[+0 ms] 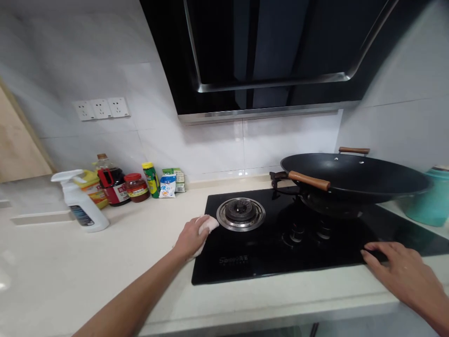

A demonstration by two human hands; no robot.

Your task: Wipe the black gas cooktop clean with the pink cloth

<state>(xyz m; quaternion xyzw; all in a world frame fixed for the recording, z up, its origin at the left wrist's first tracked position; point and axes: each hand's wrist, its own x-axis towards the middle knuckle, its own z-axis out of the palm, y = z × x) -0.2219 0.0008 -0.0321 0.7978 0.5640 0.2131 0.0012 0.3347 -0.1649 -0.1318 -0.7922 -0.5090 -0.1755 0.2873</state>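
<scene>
Left hand (191, 236) closed over soft, light cloth (209, 225), bunched beneath palm; likely limp, best pressed flat. Right hand (403, 271) open, flat on hob (266, 257) edge.

Bright, even light; soft glare on the black stove (266, 262) beyond the fingers (372, 247). Edges bow outward, and the spray bottle (81, 202) looks slightly blurred.
</scene>
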